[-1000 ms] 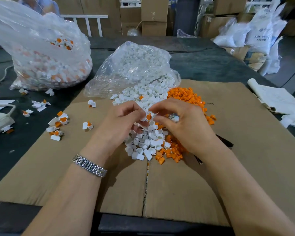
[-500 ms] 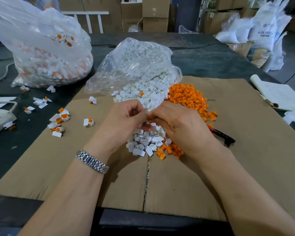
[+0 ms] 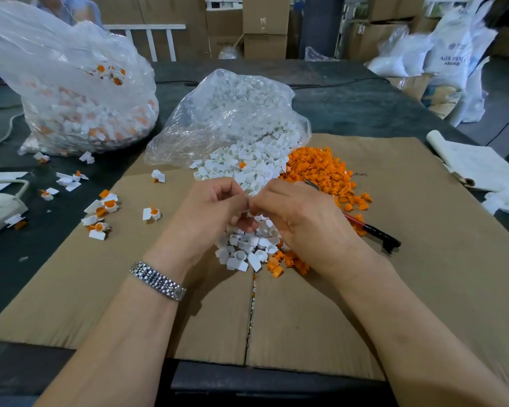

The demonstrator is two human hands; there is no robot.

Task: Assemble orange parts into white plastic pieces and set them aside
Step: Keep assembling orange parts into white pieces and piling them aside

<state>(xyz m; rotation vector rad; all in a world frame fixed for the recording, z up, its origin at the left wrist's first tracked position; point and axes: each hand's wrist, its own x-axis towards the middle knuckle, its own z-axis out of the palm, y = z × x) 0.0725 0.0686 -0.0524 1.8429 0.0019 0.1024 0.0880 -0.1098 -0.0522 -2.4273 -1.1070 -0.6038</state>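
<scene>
Stacked cartons [image 3: 265, 24] and white sacks [image 3: 450, 54] stand beyond the dark tabletop's [image 3: 350, 104] far edge, beside a white railing [image 3: 150, 36].

Cardboard [image 3: 423, 230]: matt brown, creased, seam down middle. Bags [image 3: 224, 113]: thin clear plastic, crinkled, glossy. White pieces [image 3: 247, 251], orange parts [image 3: 321, 168]: smooth plastic, dull sheen. Watchband [image 3: 157, 280]: shiny metal links. Table [image 3: 350, 104]: dark, matt, worn. Paper [image 3: 479, 165]: white, curled.

Single head-worn wide-angle view, looking forward and down over my forearms, my left hand [image 3: 215, 207] and right hand [image 3: 300, 215] close at frame centre, cardboard sheet [image 3: 423, 259] filling the near field, stacked cartons [image 3: 265, 24] far behind.
</scene>
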